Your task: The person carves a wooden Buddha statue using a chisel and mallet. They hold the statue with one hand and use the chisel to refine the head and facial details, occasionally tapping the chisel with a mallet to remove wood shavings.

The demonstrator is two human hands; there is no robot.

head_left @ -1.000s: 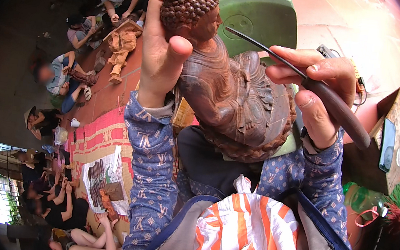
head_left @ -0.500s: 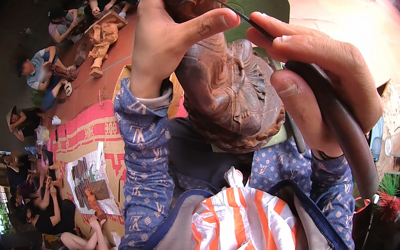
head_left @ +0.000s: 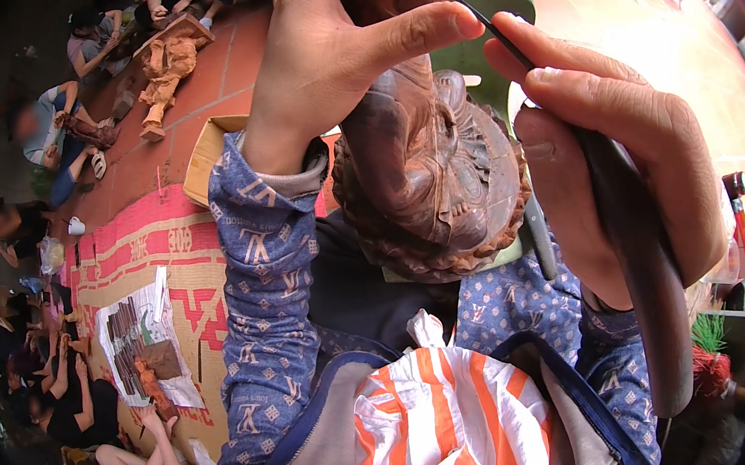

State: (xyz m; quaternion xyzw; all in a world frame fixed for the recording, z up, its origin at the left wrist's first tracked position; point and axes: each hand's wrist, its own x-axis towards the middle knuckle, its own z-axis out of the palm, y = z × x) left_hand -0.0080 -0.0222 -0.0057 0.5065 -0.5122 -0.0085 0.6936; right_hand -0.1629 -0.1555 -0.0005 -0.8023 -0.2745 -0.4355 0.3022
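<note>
Currently, the left hand point(head_left: 316, 79) is grasping the head of a seated wooden Buddha statue point(head_left: 447, 181), palm laid along its side and thumb extended in front; the other fingers are hidden or cut off. The statue stands at upper centre of the frame, tilted, its head cropped by the upper edge. The right hand point(head_left: 667, 147) has its grip closed on a dark-handled carving tool point(head_left: 665, 339), fingers along the narrow blade, the curved handle running toward lower right.

Differences noted: one second ago the whole head was in view and the blade tip stood clear, in front of the face; it now lies at the hairline, though actual contact cannot be confirmed. The left thumb, previously upright, now reaches out just below the blade. The butt of the handle sits lower in the frame.

At left, a second carved figure point(head_left: 169, 67) lies on the floor point(head_left: 216, 77); below it, a row of tools point(head_left: 126, 338) rests on paper.
</note>
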